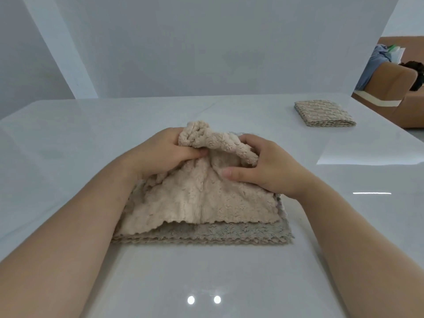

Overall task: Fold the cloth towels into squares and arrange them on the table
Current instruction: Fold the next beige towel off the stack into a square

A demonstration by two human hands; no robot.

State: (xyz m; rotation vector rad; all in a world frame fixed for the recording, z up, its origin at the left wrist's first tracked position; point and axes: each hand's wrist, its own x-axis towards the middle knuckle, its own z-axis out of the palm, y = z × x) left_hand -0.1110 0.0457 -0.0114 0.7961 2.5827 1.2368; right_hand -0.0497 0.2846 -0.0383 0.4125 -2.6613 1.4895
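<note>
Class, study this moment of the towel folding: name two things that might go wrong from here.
The left hand and right hand grip the beige towel bunched, so its fold may land crooked. It lies on the grey towel; pulling may drag that one askew.

We see a soft beige towel [202,198] in the middle of the white table [68,138]. Its far edge is lifted and bunched up, held by the left hand [160,152] and the right hand [270,171]. Its near edge is wavy and lies flat. It sits on top of a flat pile of grey-brown towels [229,235], which stick out on the near side. Far off to the right lies one more bumpy towel [323,113], folded into a neat square, well apart from the pile.
</note>
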